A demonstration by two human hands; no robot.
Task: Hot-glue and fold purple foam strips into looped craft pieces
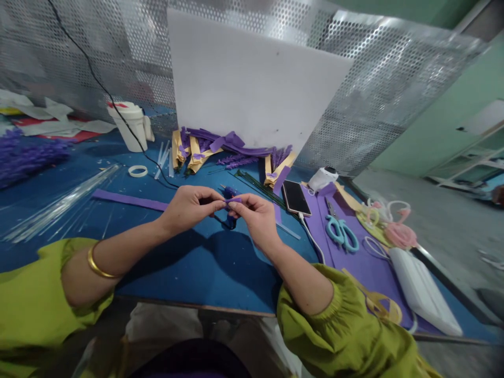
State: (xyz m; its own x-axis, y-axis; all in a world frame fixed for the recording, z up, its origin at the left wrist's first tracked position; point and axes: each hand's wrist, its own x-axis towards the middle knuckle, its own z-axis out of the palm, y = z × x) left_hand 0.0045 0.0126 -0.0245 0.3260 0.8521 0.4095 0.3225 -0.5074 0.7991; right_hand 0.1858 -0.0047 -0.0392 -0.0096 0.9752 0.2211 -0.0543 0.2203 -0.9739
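My left hand (pixel 192 207) and my right hand (pixel 258 215) meet over the middle of the table, both closed in a pinch. Between their fingertips is a small purple strip (pixel 233 200), paper or fabric, I cannot tell which. Just behind and below the fingers lies a blue glue gun (pixel 230 192), its body partly hidden by my hands. A long purple strip (pixel 129 199) lies flat on the table and runs to my left wrist. Small flower bunches (pixel 195 157) wrapped in tan paper, with purple bows, lie beyond the hands.
A white board (pixel 252 79) stands at the back. To the right are a phone (pixel 296 198) on a cable, blue-handled scissors (pixel 342 233), purple sheets and a white power strip (pixel 425 291). A white cup (pixel 132 126), a tape roll (pixel 137 171) and clear strands (pixel 66 202) lie left.
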